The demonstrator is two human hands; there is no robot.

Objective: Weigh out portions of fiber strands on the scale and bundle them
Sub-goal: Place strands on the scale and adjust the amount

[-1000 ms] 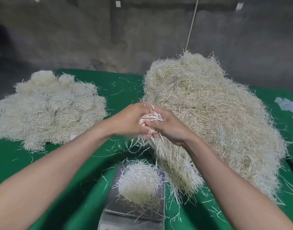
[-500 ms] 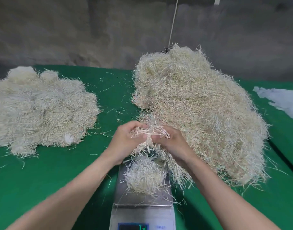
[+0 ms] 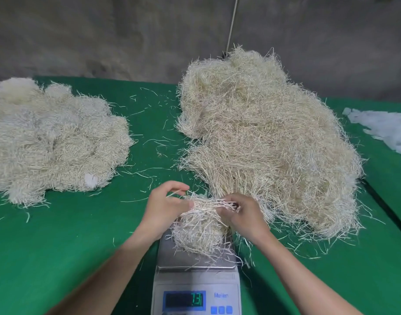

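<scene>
Fiber strands stretch between your left grip and right grip, both pinching the tuft just above the portion on the scale. You're topping up the weighing; next, release gently and check the readout.

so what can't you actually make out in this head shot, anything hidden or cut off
- Scale display: head view, digits blurred, seems to end in 31; leading digits unreadable.
- Scale buttons: cut by the bottom edge.
- Left pile: cut by the left edge.
- White scraps: blurred and cut by the right edge; material unclear.
- Strands between left hand and right hand: fingertips buried in them, grip unclear.
- Scale pan: mostly covered by the portion.
</scene>
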